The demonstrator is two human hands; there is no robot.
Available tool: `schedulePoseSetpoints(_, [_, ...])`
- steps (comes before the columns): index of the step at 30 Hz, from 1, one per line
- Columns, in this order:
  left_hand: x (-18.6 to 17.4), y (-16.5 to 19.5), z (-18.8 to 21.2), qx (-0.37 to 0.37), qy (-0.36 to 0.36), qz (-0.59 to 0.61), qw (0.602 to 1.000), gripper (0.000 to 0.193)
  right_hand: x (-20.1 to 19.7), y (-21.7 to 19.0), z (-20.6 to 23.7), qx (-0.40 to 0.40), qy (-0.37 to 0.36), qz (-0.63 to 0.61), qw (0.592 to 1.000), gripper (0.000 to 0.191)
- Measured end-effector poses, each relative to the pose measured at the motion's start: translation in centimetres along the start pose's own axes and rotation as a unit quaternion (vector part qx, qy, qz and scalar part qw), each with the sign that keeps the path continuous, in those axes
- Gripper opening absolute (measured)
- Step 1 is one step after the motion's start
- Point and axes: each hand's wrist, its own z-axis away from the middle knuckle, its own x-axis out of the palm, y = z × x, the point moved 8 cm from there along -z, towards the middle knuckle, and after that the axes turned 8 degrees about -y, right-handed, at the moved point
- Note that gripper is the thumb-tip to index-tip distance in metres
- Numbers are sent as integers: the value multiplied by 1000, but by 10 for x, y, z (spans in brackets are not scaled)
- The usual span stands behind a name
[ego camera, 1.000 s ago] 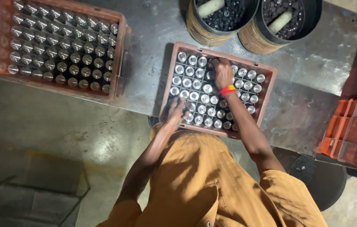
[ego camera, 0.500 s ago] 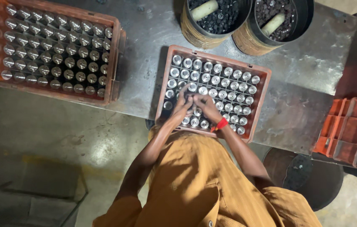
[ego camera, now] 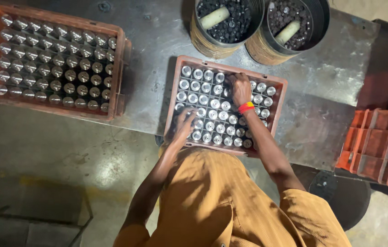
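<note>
A red-brown compartment crate [ego camera: 283, 93] full of shiny metal cylinders [ego camera: 209, 99] stands on the metal table straight in front of me. My right hand [ego camera: 240, 88], with a red and yellow band at the wrist, reaches into the crate's far middle with fingers curled down over the cylinders; what it grips is hidden. My left hand [ego camera: 182, 127] hovers over the near left corner of the crate, fingers spread, touching the cylinder tops.
A second crate [ego camera: 120, 64] of metal cylinders sits at the left on the table [ego camera: 322, 68]. Two round tins [ego camera: 212, 45] [ego camera: 260, 52] of small dark parts, each with a pale roller, stand at the back. Orange crates [ego camera: 379, 146] are stacked at right; a dark stool [ego camera: 340, 196] is below.
My right hand has moved from the crate's near middle up to its far middle. My left hand has stayed near the front left corner, fingers now spread.
</note>
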Motion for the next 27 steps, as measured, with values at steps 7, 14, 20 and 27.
schedulePoseSetpoints(7, [-10,70,28,255,118,-191,940,12,5,6,-7,24,-24,77,996,20])
schedulePoseSetpoints(14, [-31,110,51,151,344,-554,743,54,-87,-25,-52,-40,103,-7,994,21])
schedulePoseSetpoints(20, [-51,92,28,114,331,-528,774,67,-48,-1,-197,-27,-150,-121,981,45])
schedulePoseSetpoints(27, [-67,74,28,106,378,-483,783,71,22,-4,-202,52,-431,27,900,52])
